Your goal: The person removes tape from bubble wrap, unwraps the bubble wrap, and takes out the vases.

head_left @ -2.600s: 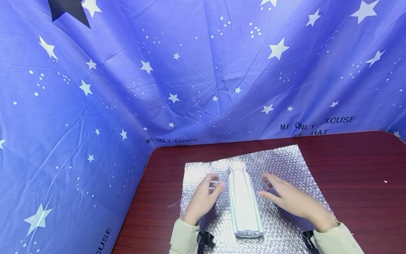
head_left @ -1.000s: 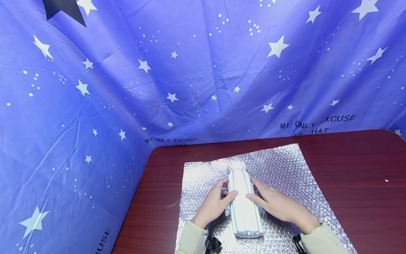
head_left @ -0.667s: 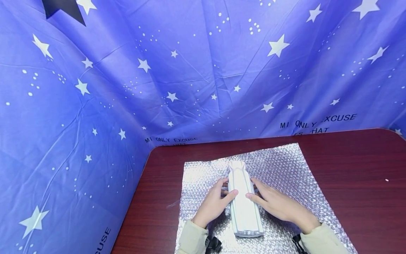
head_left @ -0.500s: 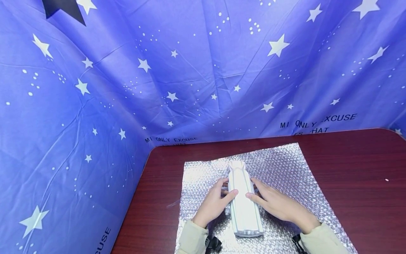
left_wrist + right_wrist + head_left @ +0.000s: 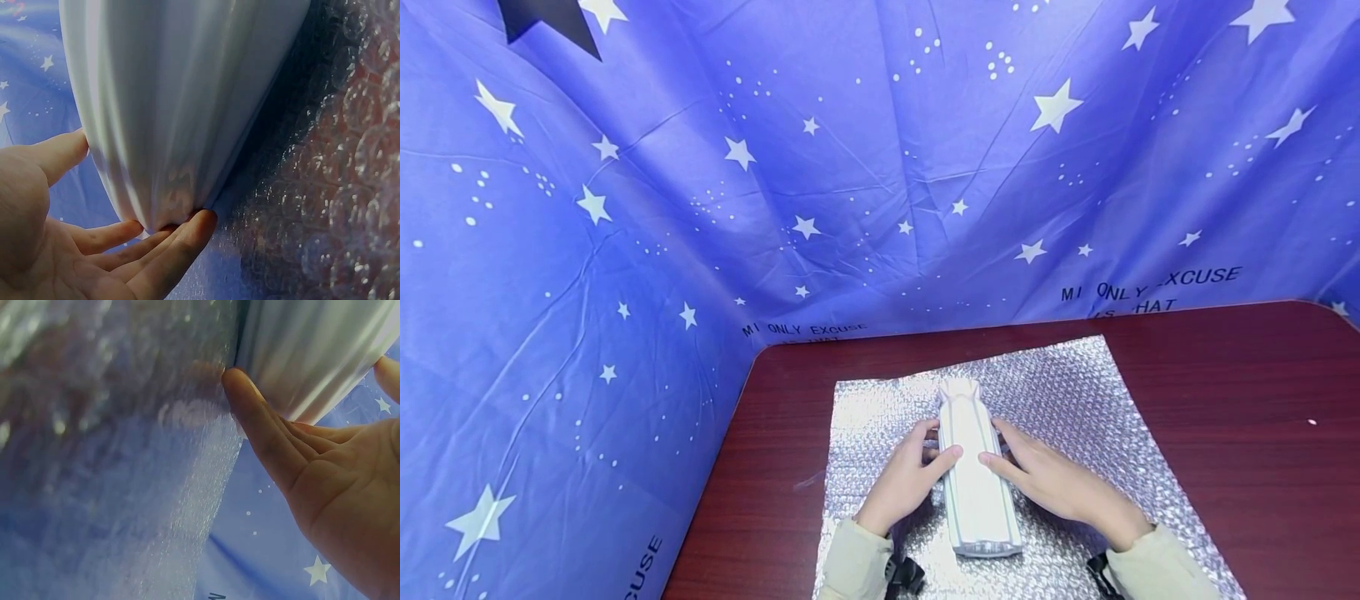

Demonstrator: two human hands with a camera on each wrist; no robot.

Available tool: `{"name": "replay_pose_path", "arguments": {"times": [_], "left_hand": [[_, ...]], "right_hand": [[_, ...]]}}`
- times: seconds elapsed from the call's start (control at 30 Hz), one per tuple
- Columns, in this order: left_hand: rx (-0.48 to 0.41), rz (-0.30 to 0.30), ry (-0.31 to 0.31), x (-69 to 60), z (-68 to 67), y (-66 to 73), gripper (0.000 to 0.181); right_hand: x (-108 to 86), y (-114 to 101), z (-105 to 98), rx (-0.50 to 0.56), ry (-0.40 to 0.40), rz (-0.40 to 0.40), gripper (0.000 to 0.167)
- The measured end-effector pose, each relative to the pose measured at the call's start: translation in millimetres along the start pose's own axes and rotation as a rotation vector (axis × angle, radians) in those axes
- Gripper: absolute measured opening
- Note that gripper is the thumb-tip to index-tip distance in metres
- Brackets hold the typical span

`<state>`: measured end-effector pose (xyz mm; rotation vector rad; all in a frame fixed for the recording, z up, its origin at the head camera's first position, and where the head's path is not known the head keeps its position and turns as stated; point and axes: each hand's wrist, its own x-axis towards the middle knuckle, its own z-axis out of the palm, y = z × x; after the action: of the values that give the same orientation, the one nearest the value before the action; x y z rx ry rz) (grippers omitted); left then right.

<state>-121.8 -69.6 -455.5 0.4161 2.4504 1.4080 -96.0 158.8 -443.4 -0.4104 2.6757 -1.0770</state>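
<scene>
A white fluted vase (image 5: pixel 979 500) with a narrow flared neck lies on its side on a sheet of bubble wrap (image 5: pixel 1060 392), its neck toward the back. My left hand (image 5: pixel 898 483) holds its left side, thumb on top and fingers down along the side. From the right, my right hand (image 5: pixel 1060 482) grips it the same way. In the left wrist view, fingertips touch the ribbed body of the vase (image 5: pixel 169 94) close to the wrap. The right wrist view shows fingers at the lower side of the vase (image 5: pixel 306 356). Parts of the fingers are hidden behind it.
Beneath the wrap is a dark red wooden table (image 5: pixel 1247 400). A small white speck (image 5: pixel 1312 422) lies on its right part. A blue curtain (image 5: pixel 865 167) with white stars hangs behind the table and along its left side.
Both hands were held apart from the vase at first. They have come inward and taken hold of its sides. Over the last second they have stayed there, and the vase has not moved.
</scene>
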Motion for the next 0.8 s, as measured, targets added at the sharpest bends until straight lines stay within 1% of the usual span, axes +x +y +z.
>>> {"name": "replay_pose_path", "arguments": {"times": [0.17, 0.4, 0.8], "left_hand": [[-0.03, 0.01, -0.015, 0.7, -0.1, -1.6, 0.067], [-0.045, 0.027, -0.031, 1.0, -0.3, -2.2, 0.066], [-0.059, 0.025, -0.037, 0.6, 0.5, -2.2, 0.067]], "right_hand": [[-0.6, -1.6, -0.2, 0.023, -0.002, 0.008, 0.083], [0.2, -1.6, 0.1, 0.052, 0.0, 0.004, 0.083], [0.6, -0.4, 0.8, 0.101, -0.008, 0.001, 0.083]]}}
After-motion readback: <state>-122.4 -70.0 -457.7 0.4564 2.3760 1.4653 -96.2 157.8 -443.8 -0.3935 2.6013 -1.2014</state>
